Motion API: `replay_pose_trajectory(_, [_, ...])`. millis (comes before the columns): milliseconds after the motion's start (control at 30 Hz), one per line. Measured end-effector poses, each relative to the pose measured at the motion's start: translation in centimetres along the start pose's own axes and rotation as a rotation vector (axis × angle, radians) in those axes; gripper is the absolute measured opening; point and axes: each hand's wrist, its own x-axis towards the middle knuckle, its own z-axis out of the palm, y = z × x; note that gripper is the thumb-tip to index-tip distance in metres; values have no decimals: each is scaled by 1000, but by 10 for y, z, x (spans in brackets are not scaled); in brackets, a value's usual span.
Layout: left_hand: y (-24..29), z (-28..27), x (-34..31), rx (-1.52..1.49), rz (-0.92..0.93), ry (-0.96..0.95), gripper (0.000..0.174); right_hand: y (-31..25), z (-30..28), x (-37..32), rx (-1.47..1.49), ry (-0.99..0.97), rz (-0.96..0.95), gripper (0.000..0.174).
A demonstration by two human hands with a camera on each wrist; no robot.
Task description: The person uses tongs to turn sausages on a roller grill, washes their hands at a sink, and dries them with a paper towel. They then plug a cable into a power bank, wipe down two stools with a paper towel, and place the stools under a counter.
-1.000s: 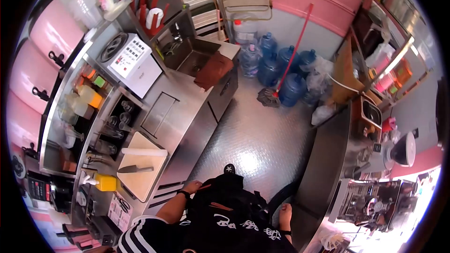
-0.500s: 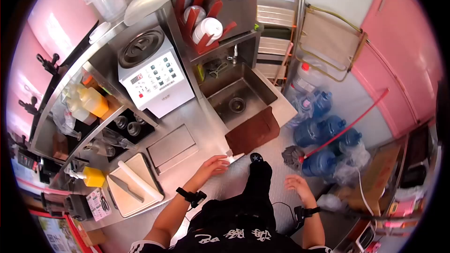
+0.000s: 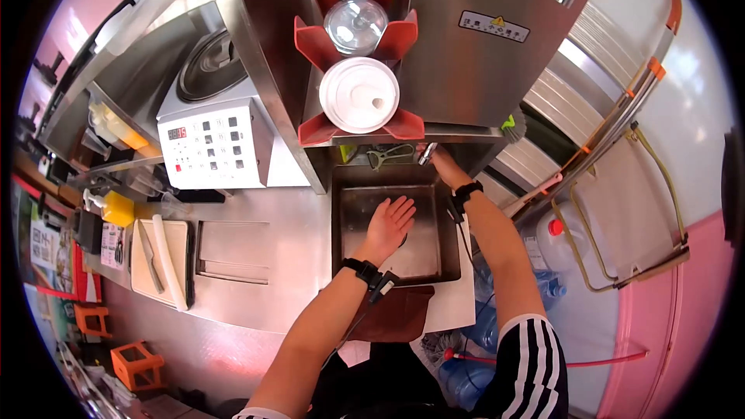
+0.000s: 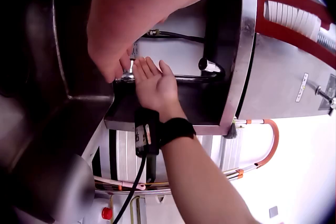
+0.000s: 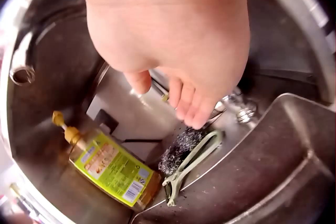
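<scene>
My left hand (image 3: 390, 225) is over the steel sink (image 3: 345, 202), palm up with its fingers extended. My right hand (image 3: 442, 164) reaches to the back of the sink, right beside the tap (image 3: 427, 154). In the left wrist view the right hand (image 4: 157, 88) has straight fingers close to the tap's base, and the curved spout (image 4: 210, 65) is beyond it. Below the right hand, in the right wrist view, are a green peeler (image 5: 194, 161), a dark metal scourer (image 5: 178, 150) and a yellow-labelled pump bottle (image 5: 113, 169). A brown cloth (image 3: 400, 314) hangs over the sink's front edge.
A white machine with buttons (image 3: 213, 143) stands on the counter to the left. Further left are a cutting board (image 3: 185, 252), a knife (image 3: 150, 256) and a yellow bottle (image 3: 118, 208). Red cup holders (image 3: 400, 124) jut out above the sink; a folded ladder (image 3: 613, 120) leans at right.
I have moved up to the sink and now face it. My left hand has risen over the basin; my right hand has gone from my side to the tap.
</scene>
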Motion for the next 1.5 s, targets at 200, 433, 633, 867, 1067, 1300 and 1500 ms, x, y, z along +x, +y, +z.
replay_pose_trajectory(200, [-1, -2, 47, -28, 93, 17, 49, -7, 2, 55, -147, -123, 75, 52])
replay_pose_trajectory(433, [-2, -1, 102, 176, 134, 288, 40, -16, 71, -3, 93, -88, 172, 60])
replay_pose_trajectory(633, [-23, 19, 114, 439, 294, 632, 68, -13, 94, -72, 608, -143, 444, 47])
replay_pose_trajectory(867, [12, 11, 96, -35, 279, 215, 49, -19, 109, -69, 52, 1, -134, 49])
replay_pose_trajectory(1067, [3, -33, 117, -41, 163, -254, 38, -48, 117, -68, -267, 215, 0, 40])
replay_pose_trajectory(1300, [-6, 3, 107, 183, 436, 151, 30, -1, 111, -55, -60, 179, -147, 35])
replay_pose_trajectory(1500, [-27, 59, 70, 478, 356, 290, 49, -10, 107, -77, 520, 184, 334, 40])
